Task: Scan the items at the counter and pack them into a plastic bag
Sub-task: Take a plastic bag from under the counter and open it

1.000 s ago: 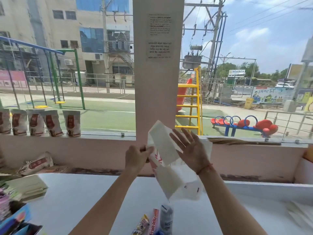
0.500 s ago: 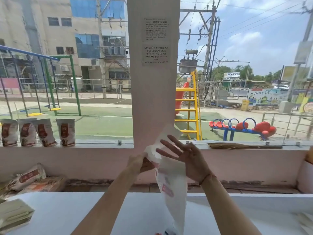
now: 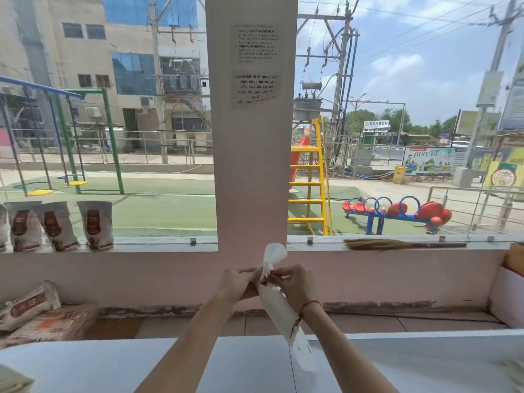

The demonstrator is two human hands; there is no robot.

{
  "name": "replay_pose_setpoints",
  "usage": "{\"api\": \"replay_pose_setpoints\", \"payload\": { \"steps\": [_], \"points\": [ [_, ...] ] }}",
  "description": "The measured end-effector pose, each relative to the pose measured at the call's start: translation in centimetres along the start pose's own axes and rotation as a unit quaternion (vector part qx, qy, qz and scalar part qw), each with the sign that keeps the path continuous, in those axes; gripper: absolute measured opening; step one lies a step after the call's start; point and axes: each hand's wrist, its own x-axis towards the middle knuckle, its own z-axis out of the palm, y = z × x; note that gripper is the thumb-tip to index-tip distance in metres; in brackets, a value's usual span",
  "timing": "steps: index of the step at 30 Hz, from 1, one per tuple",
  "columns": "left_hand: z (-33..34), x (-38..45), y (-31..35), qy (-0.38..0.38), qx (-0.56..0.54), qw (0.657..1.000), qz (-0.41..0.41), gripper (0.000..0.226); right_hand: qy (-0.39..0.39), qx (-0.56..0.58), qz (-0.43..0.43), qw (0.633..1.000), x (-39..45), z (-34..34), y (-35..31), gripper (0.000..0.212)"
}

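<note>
The right hand [image 3: 292, 283], spread open against the plastic bag [image 3: 279, 310] a second ago, is now closed and pinched onto its top beside the left hand [image 3: 239, 285]. The bag is narrowed into a hanging strip, and the packets on the tabletop are no longer seen.

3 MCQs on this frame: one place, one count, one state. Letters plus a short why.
1. Where is the broom?
A. on the window ledge
B. on the counter
C. on the floor

2. How many hands grip the bag?
A. none
B. one
C. two

3. What state is the bag in?
A. lying flat on the counter
B. held up, pinched near its top
C. spread wide open

Key:
1 A, it lies along the ledge right of the pillar.
2 C, the left hand and right hand both pinch it.
3 B, it hangs narrow above the counter.
</note>
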Motion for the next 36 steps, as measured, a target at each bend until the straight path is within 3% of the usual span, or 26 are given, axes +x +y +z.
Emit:
{"api": "replay_pose_setpoints", "payload": {
  "steps": [4,9,11,17,22,24,26,28,30,33,36],
  "points": [
    [-0.7,1.0,-0.3,0.042,-0.025,0.999,0.014,0.020,0.021,-0.012,-0.033,0.999,0.5,0.0,0.4,0.014],
    [-2.5,0.9,-0.3,0.058,-0.047,0.997,-0.008,0.014,-0.012,0.090,0.036,0.995,1.3,-1.7,1.8,0.012],
    [-3.4,1.0,-0.3,0.082,-0.046,0.996,-0.005,0.013,0.014,0.096,0.050,0.994,1.8,-3.0,2.6,0.013],
    [-3.7,1.6,0.8,0.175,0.099,0.977,0.064,0.013,0.036,0.143,0.089,0.985,2.2,-4.7,2.7,0.012],
    [-8.0,0.2,1.6,0.279,0.294,0.911,0.075,0.024,0.065,0.243,0.170,0.953,2.5,-9.6,3.6,0.019],
    [-7.7,-0.3,1.2,0.259,0.424,0.862,0.096,0.050,0.039,0.219,0.154,0.963,2.4,-9.7,3.2,0.021],
    [-6.0,-0.6,1.1,0.201,0.466,0.840,0.194,0.089,0.000,0.200,0.121,0.972,2.5,-8.7,2.0,0.023],
    [-3.6,-0.9,1.5,0.115,0.489,0.819,0.276,0.104,-0.021,0.197,0.091,0.976,2.5,-7.6,0.7,0.020],
    [-1.9,-0.9,1.7,0.077,0.503,0.807,0.301,0.087,-0.030,0.189,0.060,0.980,2.7,-7.1,-0.1,0.013],
    [-1.2,-0.8,1.6,0.098,0.482,0.806,0.330,0.056,-0.024,0.115,0.011,0.993,2.9,-7.2,-0.1,0.013],
    [-0.7,-0.6,1.3,0.077,0.452,0.812,0.361,0.056,-0.004,0.001,-0.028,1.000,3.1,-8.0,0.0,0.018]
  ]
}}
